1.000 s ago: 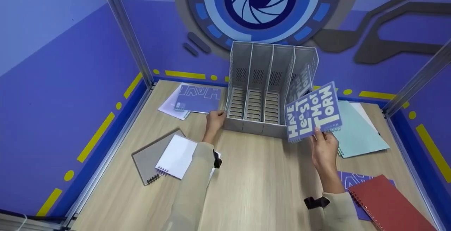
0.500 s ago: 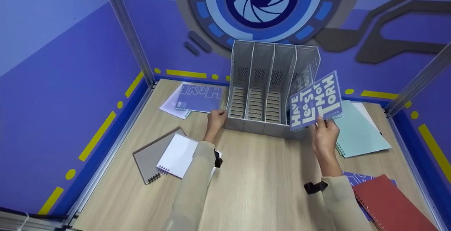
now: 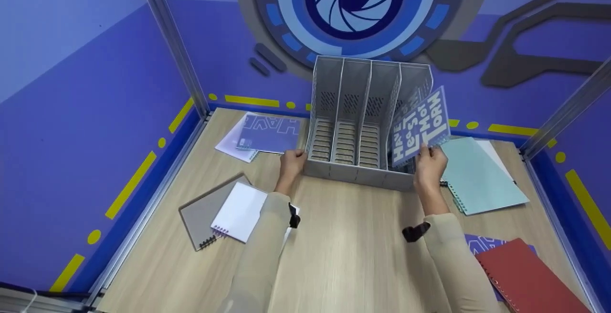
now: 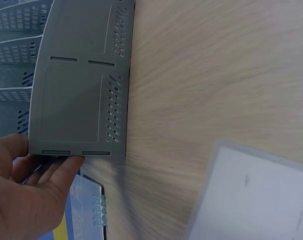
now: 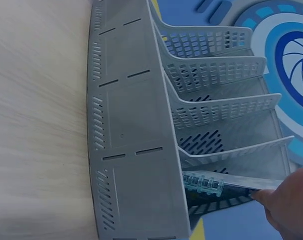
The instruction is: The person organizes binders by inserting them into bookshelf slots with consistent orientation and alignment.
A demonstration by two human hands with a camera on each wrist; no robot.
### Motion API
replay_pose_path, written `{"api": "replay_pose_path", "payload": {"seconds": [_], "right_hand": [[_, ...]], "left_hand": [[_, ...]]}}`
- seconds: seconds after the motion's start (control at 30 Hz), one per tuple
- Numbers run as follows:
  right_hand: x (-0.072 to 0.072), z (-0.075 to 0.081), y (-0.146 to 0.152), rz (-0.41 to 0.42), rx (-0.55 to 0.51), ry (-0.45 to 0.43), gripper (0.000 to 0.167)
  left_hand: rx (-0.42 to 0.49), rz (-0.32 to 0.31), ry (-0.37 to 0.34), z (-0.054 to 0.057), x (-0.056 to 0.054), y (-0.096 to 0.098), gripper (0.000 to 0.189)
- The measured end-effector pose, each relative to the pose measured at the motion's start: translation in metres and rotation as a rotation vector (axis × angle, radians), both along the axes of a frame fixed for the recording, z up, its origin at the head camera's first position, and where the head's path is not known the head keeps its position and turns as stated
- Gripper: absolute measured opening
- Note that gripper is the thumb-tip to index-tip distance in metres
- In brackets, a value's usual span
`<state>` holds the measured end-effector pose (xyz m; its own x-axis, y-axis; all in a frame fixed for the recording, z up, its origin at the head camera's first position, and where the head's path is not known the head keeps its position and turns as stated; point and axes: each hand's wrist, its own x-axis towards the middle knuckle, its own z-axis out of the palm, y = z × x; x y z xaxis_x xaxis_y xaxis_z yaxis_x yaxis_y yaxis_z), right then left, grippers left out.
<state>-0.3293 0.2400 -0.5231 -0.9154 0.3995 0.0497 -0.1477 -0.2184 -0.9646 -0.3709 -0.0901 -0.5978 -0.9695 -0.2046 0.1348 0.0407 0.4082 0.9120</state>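
A grey file organizer (image 3: 348, 172) with upright dividers stands against the back wall. At its front left corner, my left hand (image 3: 290, 166) holds the edge, thumb and fingers on either side of the corner in the left wrist view. My right hand (image 3: 431, 166) pinches a purple spiral notebook (image 3: 420, 124) with large pale lettering by its lower right edge. The notebook is tilted and partly inside the rightmost compartment, behind the front wall. Similar lettering shows behind it in that compartment. In the right wrist view, its ring binding (image 5: 204, 183) lies within the end slot.
Left of the organizer lie a purple notebook (image 3: 272, 133) and a lilac one (image 3: 234, 141). Nearer are a grey notebook (image 3: 203, 210) and a white one (image 3: 241, 210). Right lie a mint notebook (image 3: 484, 179) and a red notebook (image 3: 527, 275) over another purple one (image 3: 482, 242).
My right hand has moved forward and a little left, bringing the purple notebook from in front of the organizer into the rightmost compartment. My left hand stays at the corner.
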Motion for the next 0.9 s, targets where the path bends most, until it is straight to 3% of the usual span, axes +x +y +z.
{"api": "replay_pose_path", "payload": {"seconds": [0.3,0.43,0.57,0.73,0.9], "right_hand": [[-0.033,-0.013,-0.021,-0.025,0.060,-0.079,0.042],[-0.048,-0.020,-0.024,-0.060,0.062,-0.161,0.040],[-0.058,-0.027,-0.026,-0.075,0.069,-0.233,0.040],[-0.066,-0.033,-0.027,-0.083,0.057,-0.235,0.039],[-0.077,-0.031,-0.027,-0.095,0.182,-0.287,0.030]], "left_hand": [[0.038,-0.001,-0.053,-0.001,0.000,-0.002,0.039],[0.045,0.001,-0.062,0.000,-0.002,0.001,0.041],[0.038,-0.013,-0.075,-0.001,-0.004,0.001,0.042],[0.021,-0.031,-0.054,-0.001,-0.004,-0.002,0.044],[0.031,-0.037,-0.044,-0.002,-0.003,-0.006,0.045]]}}
